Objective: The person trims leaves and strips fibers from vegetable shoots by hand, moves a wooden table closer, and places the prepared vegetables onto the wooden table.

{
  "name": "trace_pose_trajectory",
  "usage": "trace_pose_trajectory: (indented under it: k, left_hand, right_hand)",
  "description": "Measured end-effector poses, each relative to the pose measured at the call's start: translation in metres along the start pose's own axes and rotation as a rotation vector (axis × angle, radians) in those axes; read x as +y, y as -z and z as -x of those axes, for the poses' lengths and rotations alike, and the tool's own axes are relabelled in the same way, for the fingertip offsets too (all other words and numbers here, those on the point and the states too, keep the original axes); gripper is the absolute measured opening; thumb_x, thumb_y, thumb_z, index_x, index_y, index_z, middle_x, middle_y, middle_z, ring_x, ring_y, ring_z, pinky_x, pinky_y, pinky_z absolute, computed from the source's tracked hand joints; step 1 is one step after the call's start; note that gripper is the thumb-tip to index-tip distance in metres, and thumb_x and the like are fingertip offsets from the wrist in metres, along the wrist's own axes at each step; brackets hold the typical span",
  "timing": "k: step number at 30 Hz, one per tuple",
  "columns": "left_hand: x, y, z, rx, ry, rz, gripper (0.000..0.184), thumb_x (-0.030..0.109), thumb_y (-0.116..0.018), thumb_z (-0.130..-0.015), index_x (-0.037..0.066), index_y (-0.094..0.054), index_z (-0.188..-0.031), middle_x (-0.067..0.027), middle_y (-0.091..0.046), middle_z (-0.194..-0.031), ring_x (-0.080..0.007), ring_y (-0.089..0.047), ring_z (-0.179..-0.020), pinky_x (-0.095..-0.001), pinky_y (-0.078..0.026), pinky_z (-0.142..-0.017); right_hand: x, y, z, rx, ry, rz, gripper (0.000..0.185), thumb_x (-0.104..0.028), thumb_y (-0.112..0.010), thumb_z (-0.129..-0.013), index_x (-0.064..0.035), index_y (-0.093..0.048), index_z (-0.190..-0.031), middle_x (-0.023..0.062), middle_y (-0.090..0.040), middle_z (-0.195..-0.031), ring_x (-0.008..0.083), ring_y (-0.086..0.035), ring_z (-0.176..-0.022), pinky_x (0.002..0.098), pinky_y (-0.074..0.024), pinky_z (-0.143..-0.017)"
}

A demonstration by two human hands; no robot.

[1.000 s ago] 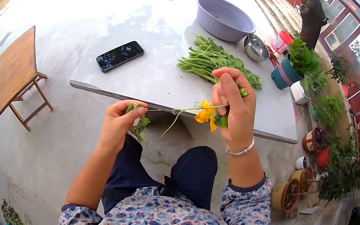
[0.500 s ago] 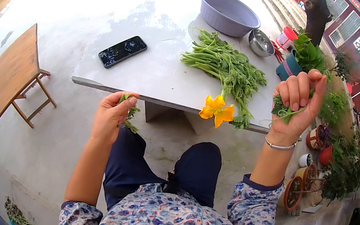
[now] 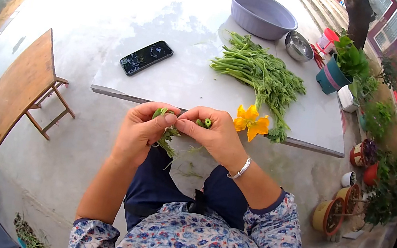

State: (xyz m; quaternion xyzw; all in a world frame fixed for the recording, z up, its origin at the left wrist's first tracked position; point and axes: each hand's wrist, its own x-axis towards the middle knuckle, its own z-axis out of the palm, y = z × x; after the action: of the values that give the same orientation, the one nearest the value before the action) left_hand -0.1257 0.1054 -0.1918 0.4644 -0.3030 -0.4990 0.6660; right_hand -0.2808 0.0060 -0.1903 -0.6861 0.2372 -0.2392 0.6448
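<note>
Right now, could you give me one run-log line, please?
left hand: pinching leafy greens; right hand: holding green stems; yellow blossom: at table edge

Left hand (image 3: pixel 142 133) and right hand (image 3: pixel 215 134) meet at the grip on stem pieces (image 3: pixel 169 140), before the near edge of the table (image 3: pixel 183 88). On it, the phone (image 3: pixel 146 57) lies ahead-left of the grip, the bunch of stems (image 3: pixel 263 74) ahead-right. The flower (image 3: pixel 251 123) sits right of the grip, at the table's edge. Beyond the bunch stands the basin (image 3: pixel 261 22), with the bowl (image 3: pixel 299 47) to its right. Well left of the grip stands a folding table (image 3: pixel 28 84).
</note>
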Motion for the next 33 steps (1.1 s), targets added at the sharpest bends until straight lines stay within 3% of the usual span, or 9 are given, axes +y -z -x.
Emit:
trace_pose_trajectory:
  k: [7,13,16,18,19,22,25,27,33]
  left_hand:
    - [-0.013,0.008,-0.005,-0.071,0.000,0.340,0.012,0.009,-0.067,-0.087,0.003,-0.067,-0.097,0.0005,-0.060,-0.077,-0.0019,-0.038,-0.050,-0.0170,-0.028,-0.043]
    - [-0.007,0.021,-0.007,-0.101,-0.085,0.469,0.014,0.012,-0.064,-0.089,0.004,-0.065,-0.100,-0.0029,-0.062,-0.088,-0.0022,-0.039,-0.050,-0.0168,-0.030,-0.041]
    - [-0.003,0.026,-0.004,-0.070,-0.054,0.426,0.015,0.013,-0.063,-0.090,0.004,-0.065,-0.102,-0.0027,-0.062,-0.088,-0.0016,-0.038,-0.049,-0.0164,-0.030,-0.040]
    - [-0.004,0.027,-0.003,-0.043,-0.031,0.404,0.016,0.013,-0.063,-0.090,0.004,-0.064,-0.104,-0.0026,-0.062,-0.088,-0.0012,-0.037,-0.049,-0.0160,-0.029,-0.040]
    - [-0.004,0.028,-0.004,-0.056,-0.008,0.420,0.017,0.014,-0.062,-0.091,0.005,-0.063,-0.105,-0.0031,-0.060,-0.089,-0.0010,-0.037,-0.051,-0.0153,-0.029,-0.039]
    - [-0.006,0.029,-0.006,-0.082,0.028,0.437,0.018,0.015,-0.062,-0.092,0.005,-0.061,-0.107,-0.0036,-0.059,-0.091,-0.0006,-0.038,-0.051,-0.0145,-0.029,-0.038]
    - [-0.006,0.027,-0.007,-0.095,0.040,0.427,0.018,0.015,-0.061,-0.092,0.006,-0.060,-0.108,-0.0037,-0.060,-0.092,-0.0004,-0.038,-0.050,-0.0144,-0.029,-0.038]
    - [-0.007,0.024,-0.007,-0.105,0.053,0.412,0.018,0.015,-0.061,-0.092,0.006,-0.060,-0.108,-0.0039,-0.061,-0.092,-0.0003,-0.038,-0.049,-0.0144,-0.029,-0.038]
    - [-0.004,0.014,-0.009,-0.078,-0.015,0.363,0.012,0.014,-0.061,-0.092,0.007,-0.060,-0.102,-0.0056,-0.062,-0.092,-0.0011,-0.039,-0.048,-0.0146,-0.030,-0.039]
  right_hand:
    - [0.000,0.002,0.000,0.034,0.097,-0.028,0.016,-0.016,-0.067,-0.087,-0.0006,-0.069,-0.090,-0.0064,-0.057,-0.068,0.0012,-0.046,-0.062,0.0198,-0.0381,-0.054]
    - [0.008,0.019,0.012,0.056,-0.048,0.096,0.012,-0.015,-0.067,-0.088,-0.0030,-0.068,-0.088,-0.0069,-0.057,-0.073,0.0007,-0.048,-0.063,0.0162,-0.0386,-0.054]
    - [0.033,0.039,0.024,-0.178,-0.279,-0.078,0.018,-0.024,-0.067,-0.088,-0.0056,-0.069,-0.091,-0.0040,-0.060,-0.067,0.0039,-0.052,-0.058,0.0203,-0.0416,-0.054]
    - [0.059,0.049,0.030,-0.202,-0.187,0.708,0.024,-0.032,-0.065,-0.088,-0.0096,-0.070,-0.093,0.0027,-0.063,-0.065,0.0121,-0.059,-0.058,0.0278,-0.0458,-0.055]
    - [0.074,0.053,0.035,-0.204,-0.186,0.708,0.024,-0.032,-0.065,-0.088,-0.0096,-0.070,-0.093,0.0027,-0.063,-0.065,0.0121,-0.059,-0.058,0.0278,-0.0458,-0.055]
    - [0.092,0.056,0.046,-0.383,-0.087,1.459,0.027,-0.038,-0.063,-0.088,-0.0130,-0.071,-0.095,0.0077,-0.067,-0.071,0.0193,-0.064,-0.062,0.0338,-0.0481,-0.058]
    - [0.080,0.052,0.047,-0.237,-0.028,1.359,0.025,-0.036,-0.065,-0.087,-0.0143,-0.071,-0.098,0.0102,-0.067,-0.074,0.0227,-0.065,-0.066,0.0346,-0.0484,-0.059]
    - [0.061,0.044,0.035,0.036,0.130,0.774,0.027,-0.032,-0.068,-0.086,-0.0130,-0.070,-0.106,0.0047,-0.065,-0.068,0.0157,-0.062,-0.061,0.0301,-0.0461,-0.056]
    - [0.010,-0.003,0.021,-0.203,-0.287,-0.243,0.030,-0.023,-0.070,-0.087,-0.0015,-0.064,-0.108,-0.0089,-0.047,-0.064,0.0019,-0.039,-0.054,0.0185,-0.0283,-0.046]
